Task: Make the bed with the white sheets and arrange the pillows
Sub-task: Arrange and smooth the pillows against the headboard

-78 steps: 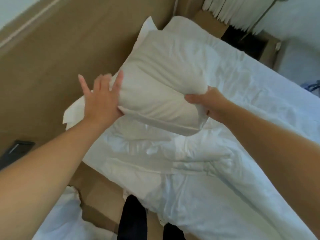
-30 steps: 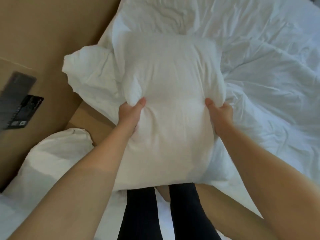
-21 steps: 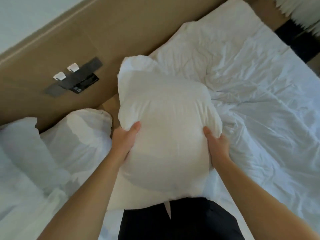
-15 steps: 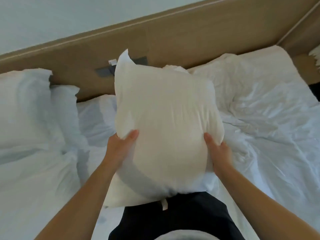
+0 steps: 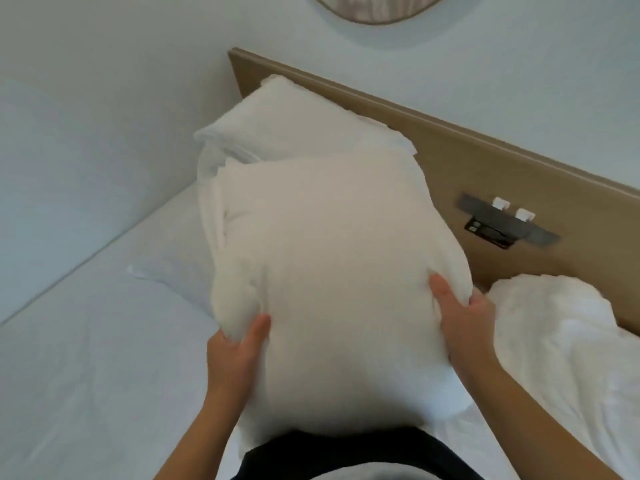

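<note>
I hold a plump white pillow [image 5: 332, 271] in front of my body with both hands. My left hand [image 5: 235, 351] grips its lower left side, thumb on the front. At the lower right side, my right hand [image 5: 464, 320] grips it the same way. Behind the held pillow, a second white pillow [image 5: 294, 123] leans against the wooden headboard [image 5: 485, 161]. The smooth white sheet [image 5: 86, 341] covers the bed on the left. A rumpled white duvet [image 5: 561, 341] lies bunched on the right.
A dark switch panel [image 5: 502, 223] with two white clips sits on the headboard at the right. The pale wall [image 5: 86, 98] runs along the bed's left side and meets the headboard in the corner. A round framed object [image 5: 377, 8] hangs above.
I have turned left with the pillow, from the rumpled side of the bed to the corner by the wall. Both hands keep the same grip on it.
</note>
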